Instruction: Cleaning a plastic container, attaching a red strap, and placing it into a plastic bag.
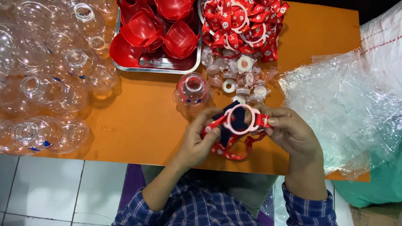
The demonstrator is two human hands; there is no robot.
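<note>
Pink ring (242,119) on red strap (228,148) | pinched in both grips, left hand (197,140), right hand (291,129) | risk: dangling strap snags, ring slips toward bottle (192,88) just beyond.

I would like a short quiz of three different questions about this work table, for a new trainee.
1. True or false: both hands hold the pale pink plastic ring with the red printed strap.
2. What lies in the shallow metal tray? A) red plastic cup parts B) clear round bottles C) white caps
3. Fill in: the single clear round plastic bottle stands on the ____ table.

Key: 1 true, the left hand and right hand grip it; 2 A, the red plastic cup parts; 3 orange.
</note>
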